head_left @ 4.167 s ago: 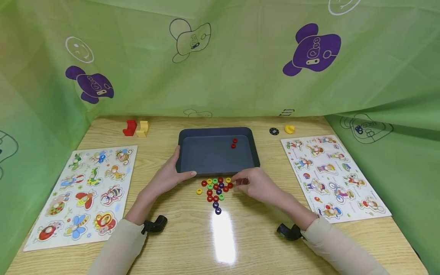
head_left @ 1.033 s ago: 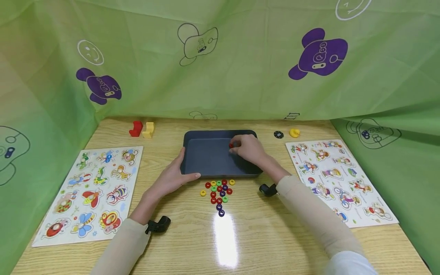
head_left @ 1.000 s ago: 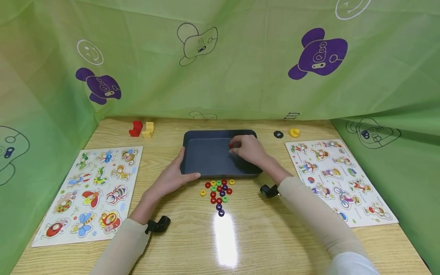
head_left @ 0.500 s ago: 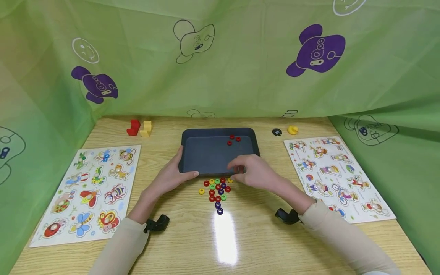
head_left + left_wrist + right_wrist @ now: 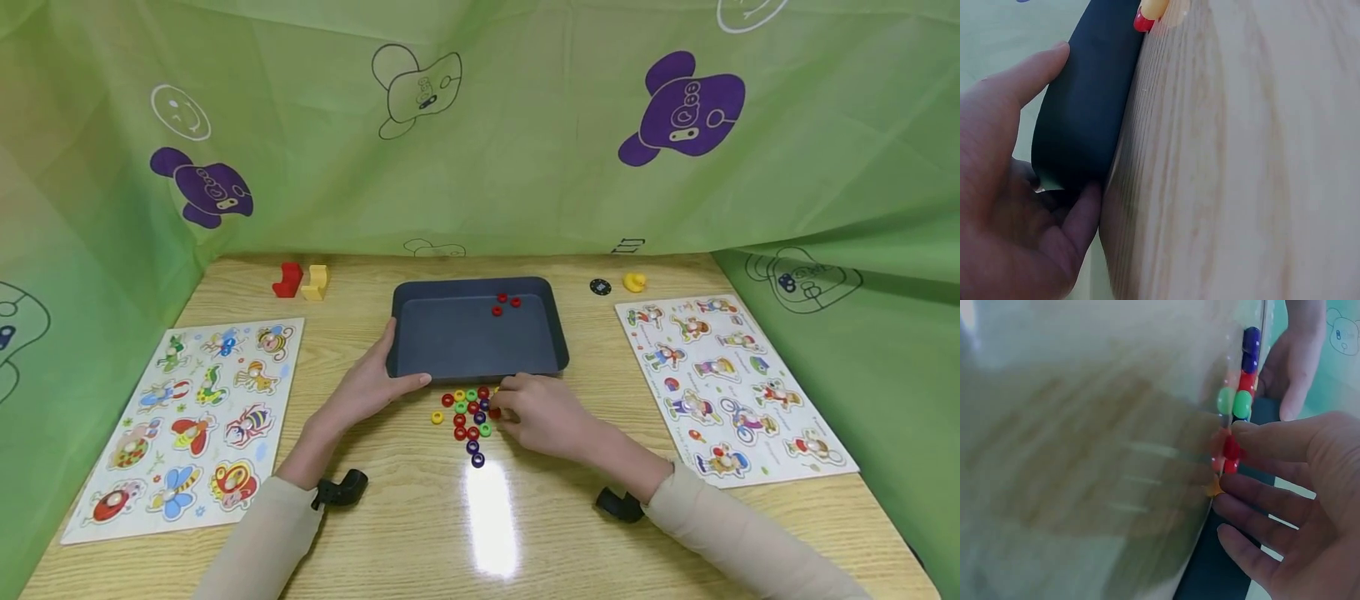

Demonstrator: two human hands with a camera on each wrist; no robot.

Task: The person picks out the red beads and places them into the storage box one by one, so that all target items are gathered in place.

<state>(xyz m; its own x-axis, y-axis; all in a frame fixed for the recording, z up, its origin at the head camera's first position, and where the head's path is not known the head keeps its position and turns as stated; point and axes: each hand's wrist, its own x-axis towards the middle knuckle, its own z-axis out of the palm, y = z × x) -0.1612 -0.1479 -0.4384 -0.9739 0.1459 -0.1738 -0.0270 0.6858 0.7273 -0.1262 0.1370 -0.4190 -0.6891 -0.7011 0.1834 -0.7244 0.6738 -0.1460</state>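
Observation:
A dark grey tray (image 5: 472,379) lies on the table, with several small red rings (image 5: 497,311) inside near its back right. My left hand (image 5: 367,385) holds its front left corner, thumb along the front wall and fingers at the left side. Close in front of the tray lies a loose group of red, yellow, green and purple rings (image 5: 460,421). At the right edge of this group, my right hand (image 5: 542,418) pinches a red ring (image 5: 1233,449) between thumb and index finger, close over the table. Its other fingers extend beside a yellow ring (image 5: 1214,486).
Picture puzzle boards lie left (image 5: 187,425) and right (image 5: 735,387). Behind are a red block (image 5: 287,281), a yellow block (image 5: 316,282), a black disc (image 5: 600,287) and a yellow rubber duck (image 5: 634,282). A green printed cloth (image 5: 510,167) hangs around the table.
My right hand has let go of a red ring in the tray, then come back to the loose rings and taken another red one. The left hand stays at the tray corner.

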